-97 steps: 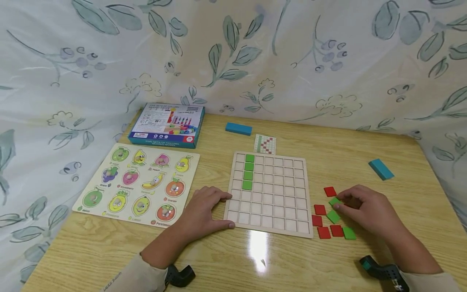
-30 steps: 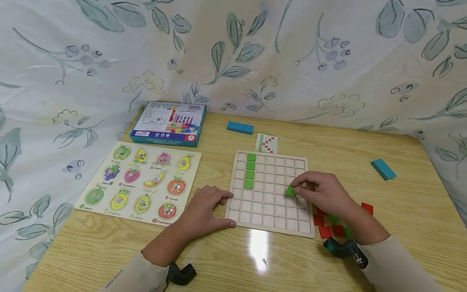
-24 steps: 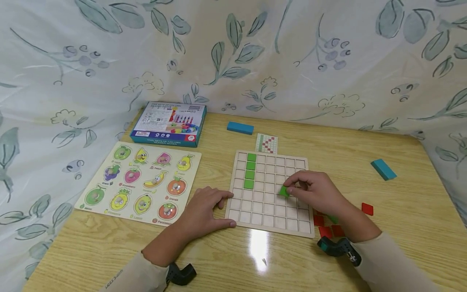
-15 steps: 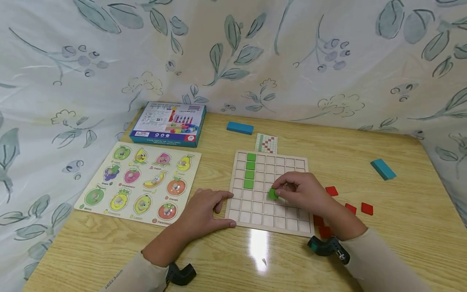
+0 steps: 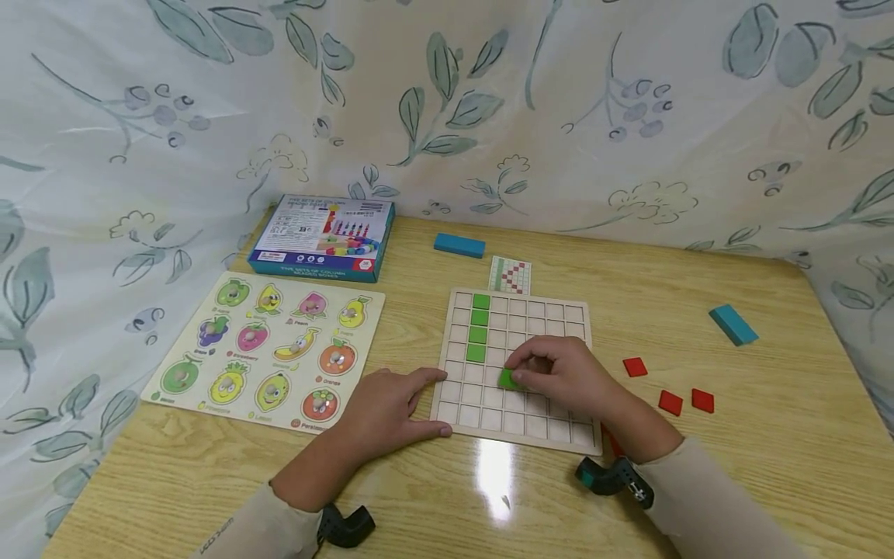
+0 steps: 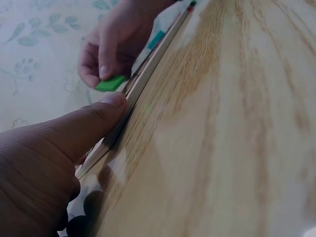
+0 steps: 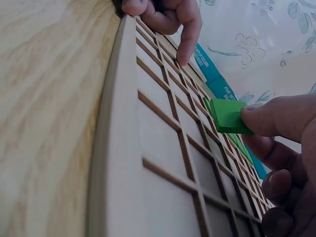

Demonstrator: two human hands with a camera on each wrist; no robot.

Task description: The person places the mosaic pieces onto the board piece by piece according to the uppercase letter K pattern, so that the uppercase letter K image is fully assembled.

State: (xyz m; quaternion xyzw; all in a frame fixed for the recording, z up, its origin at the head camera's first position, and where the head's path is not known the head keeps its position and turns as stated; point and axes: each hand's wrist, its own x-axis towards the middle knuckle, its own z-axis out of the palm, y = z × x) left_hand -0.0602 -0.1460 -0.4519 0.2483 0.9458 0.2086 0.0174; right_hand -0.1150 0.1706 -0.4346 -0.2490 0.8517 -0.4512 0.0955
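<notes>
A green tile (image 5: 507,379) is being pinched by the right hand (image 5: 562,374), the grip narrowed to about the tile's own thickness, thumb on one side and finger on the other. It's being held tilted over the middle of the wooden grid board (image 5: 489,433), not seated; which compartment it's over is hard to call. Only one edge is being covered, probably so the rest is being left free. The board's left edge is being touched by the left hand (image 5: 384,407), thumb and forefinger spread wide, nothing being pinched as far as can be seen. My guess: the board is being steadied against sliding.

Four green tiles (image 5: 478,335) are being held in the second column by the dividers. A patterned card (image 5: 511,276) is being placed at the far edge, presumably for easy viewing. Red tiles (image 5: 670,402) are being left loose on the surface (image 5: 412,505), likely for easy reach.

Harder to make out: a red sliver (image 5: 615,445) is being mostly blocked by the right forearm (image 5: 649,435), so no count there. Compartments under the right hand are being hidden too, and in the left wrist view the board is being seen nearly edge-on.
</notes>
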